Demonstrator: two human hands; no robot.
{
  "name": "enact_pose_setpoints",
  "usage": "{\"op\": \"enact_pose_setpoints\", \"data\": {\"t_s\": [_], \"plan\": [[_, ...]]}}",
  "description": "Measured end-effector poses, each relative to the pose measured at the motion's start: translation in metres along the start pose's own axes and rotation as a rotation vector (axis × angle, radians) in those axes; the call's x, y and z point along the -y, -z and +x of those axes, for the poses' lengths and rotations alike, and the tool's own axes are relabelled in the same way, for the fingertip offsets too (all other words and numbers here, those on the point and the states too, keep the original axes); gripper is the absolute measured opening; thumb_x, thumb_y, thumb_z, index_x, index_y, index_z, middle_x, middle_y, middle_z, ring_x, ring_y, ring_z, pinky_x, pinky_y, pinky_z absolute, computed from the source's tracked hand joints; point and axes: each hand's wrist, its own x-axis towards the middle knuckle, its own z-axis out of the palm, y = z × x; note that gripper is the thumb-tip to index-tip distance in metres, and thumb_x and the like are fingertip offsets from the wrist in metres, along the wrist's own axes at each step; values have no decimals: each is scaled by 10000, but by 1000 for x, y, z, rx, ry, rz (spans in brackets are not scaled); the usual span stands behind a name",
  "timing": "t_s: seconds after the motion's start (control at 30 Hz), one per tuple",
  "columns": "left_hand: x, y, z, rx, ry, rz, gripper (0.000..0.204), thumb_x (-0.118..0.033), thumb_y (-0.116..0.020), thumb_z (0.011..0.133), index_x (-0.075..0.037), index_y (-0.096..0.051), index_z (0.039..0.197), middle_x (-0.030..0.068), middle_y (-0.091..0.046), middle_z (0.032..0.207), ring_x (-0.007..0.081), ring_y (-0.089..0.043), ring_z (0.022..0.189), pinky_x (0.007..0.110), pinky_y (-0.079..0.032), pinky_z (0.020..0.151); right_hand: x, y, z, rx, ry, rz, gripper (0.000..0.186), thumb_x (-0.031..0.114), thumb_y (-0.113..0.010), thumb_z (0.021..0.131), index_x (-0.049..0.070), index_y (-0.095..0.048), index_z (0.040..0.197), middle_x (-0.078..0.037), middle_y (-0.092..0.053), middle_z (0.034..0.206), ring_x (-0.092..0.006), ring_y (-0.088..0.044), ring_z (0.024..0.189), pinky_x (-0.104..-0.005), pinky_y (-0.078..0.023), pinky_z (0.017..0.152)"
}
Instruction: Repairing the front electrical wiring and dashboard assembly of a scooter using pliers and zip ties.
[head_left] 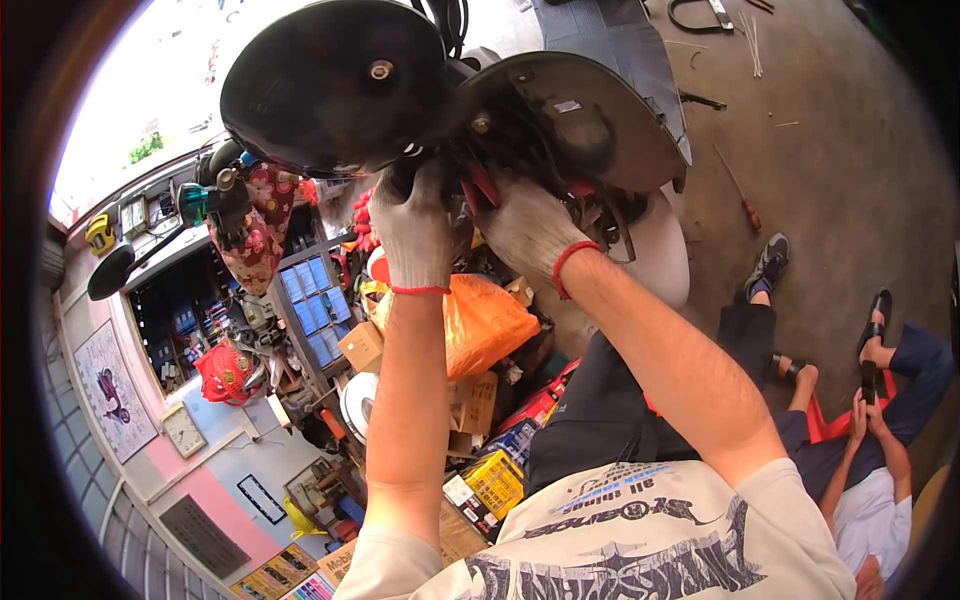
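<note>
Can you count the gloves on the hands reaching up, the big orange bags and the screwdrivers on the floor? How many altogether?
Gloves: 2, one on the left hand, one on the right hand
Orange bag: 1
Screwdriver: 1
Total: 4

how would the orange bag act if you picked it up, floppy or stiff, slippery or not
The orange bag would probably be floppy, as its skin looks thin and creased. Its shiny surface suggests it may be a little slippery. It bulges, so it likely holds something and could sag when lifted; the contents are hidden, so I can't judge weight.
</note>
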Motion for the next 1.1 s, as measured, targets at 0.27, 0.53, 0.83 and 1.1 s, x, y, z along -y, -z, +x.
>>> {"op": "enact_pose_setpoints", "data": {"t_s": [0.27,0.53,0.83,1.1], "plan": [[-4,0,3,-1,319,-312,222,-144,-598,891,38,-655,1005,34,-632,802,93,-527,667,257,-417,615,1,1,5,7,52,-3,347,309,-528,935,51,-588,1158,-242,-638,1115,-429,-583,1082,-496,-470,902],[6,4,2,-11,352,-368,196,-110,-584,894,42,-647,1000,26,-611,781,100,-533,675,257,-420,610,-9,-7,12,74,75,235,471,331,-564,895,28,-550,1256,-284,-602,1165,-422,-571,1130,-491,-445,953],[-10,5,6,-24,354,-282,204,-144,-638,890,40,-680,967,48,-647,785,87,-564,639,255,-423,544,-5,-15,11,-65,288,356,400,284,-554,915,54,-600,1239,-279,-627,1123,-413,-590,1103,-444,-464,936],[1,19,-15,-14,466,-353,212,-133,-586,932,40,-662,1026,48,-639,796,96,-552,657,248,-436,598,-10,-3,-22,251,-74,448,376,287,-605,882,29,-604,1155,-260,-640,1066,-415,-603,1003,-434,-470,861]]}}
